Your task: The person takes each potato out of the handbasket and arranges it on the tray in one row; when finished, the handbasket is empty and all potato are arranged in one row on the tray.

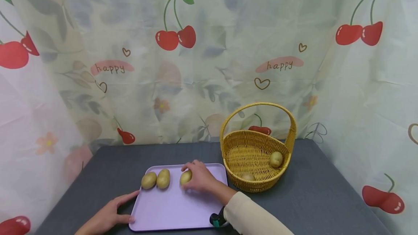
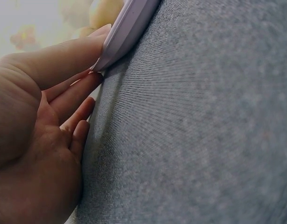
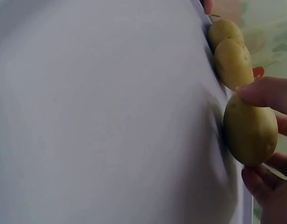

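My right hand (image 1: pixel 200 178) holds a potato (image 3: pixel 250 129) between thumb and fingers at the far side of the lilac tray (image 1: pixel 173 209). Whether that potato touches the tray is hard to tell. Two more potatoes, one (image 1: pixel 148 180) at the tray's far left corner and one (image 1: pixel 163 179) right beside it, lie side by side. My left hand (image 1: pixel 109 215) is at the tray's left edge, thumb and forefinger spread along it. In the left wrist view, a fingertip touches the tray's rim (image 2: pixel 127 35), and the other fingers lie low by the grey cloth.
A wicker basket (image 1: pixel 258 185) with a tall handle stands right of the tray. Inside it are a potato (image 1: pixel 276 159) at the right and another (image 1: pixel 248 176), partly hidden by the front wall. Dark grey cloth (image 1: pixel 313 198) covers the table; a printed curtain (image 1: pixel 209 93) hangs behind.
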`<control>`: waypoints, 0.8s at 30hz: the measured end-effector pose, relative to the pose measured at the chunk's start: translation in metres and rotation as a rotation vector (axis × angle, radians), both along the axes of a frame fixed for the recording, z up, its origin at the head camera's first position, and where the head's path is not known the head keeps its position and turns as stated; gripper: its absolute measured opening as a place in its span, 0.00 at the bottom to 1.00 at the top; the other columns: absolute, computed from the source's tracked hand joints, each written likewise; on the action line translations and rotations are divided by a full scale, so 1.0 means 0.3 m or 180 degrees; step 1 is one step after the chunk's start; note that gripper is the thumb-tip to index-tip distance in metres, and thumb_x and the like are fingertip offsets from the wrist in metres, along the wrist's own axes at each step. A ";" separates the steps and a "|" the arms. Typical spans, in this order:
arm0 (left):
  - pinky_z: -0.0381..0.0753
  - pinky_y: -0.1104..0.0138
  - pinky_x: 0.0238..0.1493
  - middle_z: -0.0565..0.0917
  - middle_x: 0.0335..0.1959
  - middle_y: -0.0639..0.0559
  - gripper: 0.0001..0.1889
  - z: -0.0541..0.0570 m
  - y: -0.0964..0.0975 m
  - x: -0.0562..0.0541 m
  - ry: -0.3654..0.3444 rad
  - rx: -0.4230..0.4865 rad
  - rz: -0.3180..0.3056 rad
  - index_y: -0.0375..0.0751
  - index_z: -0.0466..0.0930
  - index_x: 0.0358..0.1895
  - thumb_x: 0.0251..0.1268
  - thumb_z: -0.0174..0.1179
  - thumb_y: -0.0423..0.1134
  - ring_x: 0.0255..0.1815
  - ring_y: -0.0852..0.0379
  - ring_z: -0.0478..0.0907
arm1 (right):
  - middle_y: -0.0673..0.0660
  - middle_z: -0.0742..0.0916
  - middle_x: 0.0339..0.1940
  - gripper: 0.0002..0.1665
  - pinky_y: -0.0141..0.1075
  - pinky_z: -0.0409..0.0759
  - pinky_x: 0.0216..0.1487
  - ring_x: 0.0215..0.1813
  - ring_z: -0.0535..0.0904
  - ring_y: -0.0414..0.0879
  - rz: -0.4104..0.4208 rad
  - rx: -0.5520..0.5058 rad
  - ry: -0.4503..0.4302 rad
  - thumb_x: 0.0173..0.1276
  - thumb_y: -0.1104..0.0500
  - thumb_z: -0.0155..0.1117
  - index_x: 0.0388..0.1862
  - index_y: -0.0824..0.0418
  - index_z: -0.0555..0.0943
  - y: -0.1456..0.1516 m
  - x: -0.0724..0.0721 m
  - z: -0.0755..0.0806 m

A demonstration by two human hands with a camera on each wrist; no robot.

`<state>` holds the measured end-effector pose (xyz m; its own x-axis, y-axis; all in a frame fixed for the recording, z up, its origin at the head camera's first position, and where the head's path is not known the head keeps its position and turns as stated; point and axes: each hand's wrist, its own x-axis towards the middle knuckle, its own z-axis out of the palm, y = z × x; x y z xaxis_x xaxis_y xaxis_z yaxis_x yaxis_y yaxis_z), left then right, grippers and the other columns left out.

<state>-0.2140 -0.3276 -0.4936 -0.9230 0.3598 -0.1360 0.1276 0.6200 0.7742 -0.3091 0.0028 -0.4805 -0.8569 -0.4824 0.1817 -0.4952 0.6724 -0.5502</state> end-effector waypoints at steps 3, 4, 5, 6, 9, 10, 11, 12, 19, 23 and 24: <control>0.58 0.31 0.58 0.65 0.67 0.26 0.41 -0.002 -0.002 0.000 0.0048 0.0000 -0.0046 0.33 0.63 0.72 0.57 0.70 0.44 0.66 0.29 0.61 | 0.48 0.78 0.42 0.33 0.32 0.73 0.46 0.46 0.73 0.41 0.0151 -0.0169 -0.0083 0.46 0.56 0.81 0.54 0.52 0.80 -0.015 -0.009 -0.005; 0.59 0.31 0.58 0.65 0.67 0.26 0.41 -0.003 -0.002 0.000 0.0059 0.0008 -0.0068 0.33 0.62 0.72 0.57 0.69 0.44 0.65 0.29 0.61 | 0.48 0.79 0.43 0.35 0.32 0.73 0.47 0.47 0.73 0.41 0.0199 -0.0220 -0.0102 0.46 0.57 0.81 0.56 0.52 0.80 -0.020 -0.011 -0.008; 0.59 0.31 0.58 0.66 0.67 0.26 0.41 -0.005 -0.002 0.000 0.0075 0.0012 -0.0091 0.32 0.62 0.72 0.58 0.69 0.43 0.65 0.29 0.61 | 0.48 0.79 0.45 0.36 0.31 0.73 0.48 0.48 0.74 0.40 0.0237 -0.0251 -0.0127 0.47 0.57 0.80 0.58 0.52 0.79 -0.025 -0.015 -0.013; 0.59 0.31 0.58 0.66 0.67 0.26 0.40 -0.006 -0.002 -0.001 0.0084 0.0019 -0.0113 0.32 0.62 0.72 0.58 0.69 0.43 0.65 0.29 0.61 | 0.48 0.80 0.46 0.37 0.31 0.73 0.49 0.48 0.74 0.40 0.0269 -0.0288 -0.0146 0.47 0.58 0.80 0.59 0.52 0.78 -0.030 -0.017 -0.016; 0.59 0.31 0.58 0.65 0.67 0.26 0.40 -0.008 -0.002 -0.002 0.0070 0.0047 -0.0127 0.32 0.62 0.72 0.58 0.69 0.42 0.65 0.29 0.61 | 0.48 0.80 0.47 0.38 0.31 0.74 0.49 0.48 0.74 0.39 0.0336 -0.0359 -0.0188 0.49 0.60 0.80 0.61 0.51 0.77 -0.042 -0.020 -0.020; 0.59 0.31 0.57 0.65 0.67 0.26 0.40 -0.007 -0.002 -0.002 0.0073 0.0042 -0.0126 0.32 0.61 0.72 0.59 0.69 0.42 0.65 0.29 0.61 | 0.48 0.80 0.47 0.38 0.31 0.74 0.50 0.48 0.75 0.39 0.0353 -0.0386 -0.0204 0.49 0.60 0.80 0.62 0.51 0.76 -0.045 -0.021 -0.018; 0.59 0.31 0.57 0.65 0.67 0.27 0.40 -0.007 -0.002 -0.002 0.0073 0.0042 -0.0123 0.32 0.61 0.72 0.59 0.69 0.42 0.65 0.29 0.61 | 0.48 0.80 0.47 0.39 0.31 0.74 0.49 0.48 0.75 0.39 0.0374 -0.0411 -0.0221 0.50 0.61 0.79 0.62 0.52 0.76 -0.048 -0.021 -0.018; 0.59 0.31 0.57 0.65 0.67 0.27 0.40 -0.005 -0.003 -0.001 0.0070 0.0043 -0.0118 0.32 0.61 0.72 0.59 0.69 0.42 0.66 0.29 0.61 | 0.48 0.80 0.47 0.39 0.31 0.74 0.49 0.48 0.75 0.39 0.0392 -0.0433 -0.0234 0.50 0.61 0.79 0.62 0.52 0.76 -0.050 -0.022 -0.018; 0.57 0.30 0.58 0.64 0.68 0.27 0.41 0.008 0.001 0.000 -0.0001 0.0059 -0.0052 0.34 0.62 0.72 0.57 0.69 0.44 0.67 0.29 0.59 | 0.50 0.80 0.49 0.39 0.29 0.75 0.52 0.51 0.77 0.41 0.0529 -0.0572 -0.0311 0.51 0.65 0.77 0.64 0.54 0.75 -0.057 -0.033 -0.027; 0.57 0.30 0.58 0.64 0.68 0.27 0.41 0.005 -0.001 0.000 0.0012 0.0052 -0.0065 0.33 0.62 0.72 0.58 0.69 0.44 0.66 0.29 0.59 | 0.51 0.81 0.52 0.39 0.29 0.74 0.55 0.54 0.77 0.41 0.0621 -0.0702 -0.0375 0.51 0.68 0.76 0.64 0.56 0.74 -0.057 -0.039 -0.031; 0.57 0.31 0.58 0.64 0.68 0.27 0.41 0.004 -0.001 0.000 0.0017 0.0047 -0.0074 0.33 0.62 0.72 0.58 0.69 0.44 0.66 0.28 0.59 | 0.51 0.81 0.53 0.39 0.30 0.74 0.55 0.55 0.77 0.41 0.0636 -0.0734 -0.0407 0.51 0.69 0.76 0.64 0.57 0.74 -0.057 -0.040 -0.032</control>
<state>-0.2140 -0.3280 -0.4924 -0.9151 0.3832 -0.1256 0.1461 0.6053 0.7825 -0.3210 -0.0142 -0.4902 -0.7724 -0.6020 0.2026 -0.5218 0.4195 -0.7428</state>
